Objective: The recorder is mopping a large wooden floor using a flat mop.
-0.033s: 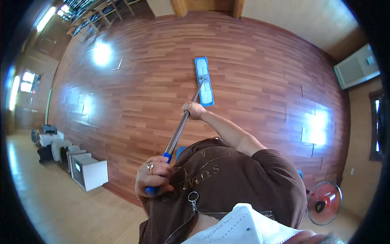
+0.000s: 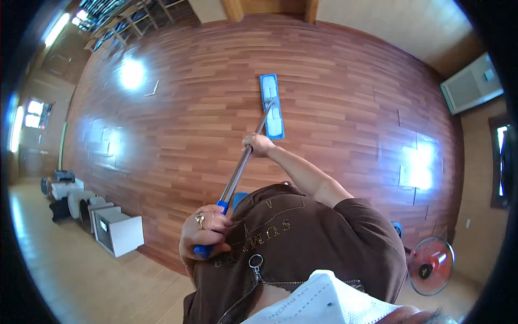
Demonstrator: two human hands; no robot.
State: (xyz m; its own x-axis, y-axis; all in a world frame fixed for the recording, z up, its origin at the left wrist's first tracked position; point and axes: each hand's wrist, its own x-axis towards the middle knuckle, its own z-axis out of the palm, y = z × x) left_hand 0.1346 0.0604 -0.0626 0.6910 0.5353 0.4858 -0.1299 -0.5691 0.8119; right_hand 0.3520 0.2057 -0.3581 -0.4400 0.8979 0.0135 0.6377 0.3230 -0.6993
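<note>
A flat mop with a blue-fringed rectangular head (image 2: 274,125) lies on the wooden floor ahead of me. Its metal pole (image 2: 234,177) slants back toward my chest. Around the blue end grip (image 2: 203,251) my left hand (image 2: 205,229), with a ring on it, is closed. My right hand (image 2: 259,145) reaches forward across my body and wraps round the pole farther down, nearer the mop head. Both hands hold the same mop, its head lengthwise away from me.
A white cabinet (image 2: 127,233) and several other items line the left side. A red fan (image 2: 431,266) stands at the near right. A white box-shaped unit (image 2: 472,86) is by the right wall. Chairs (image 2: 137,20) stand at the far left. Light glares off the floor.
The mop head appears very slightly farther up in the picture. The whole view has shifted a little, and both hands keep their hold on the mop.
</note>
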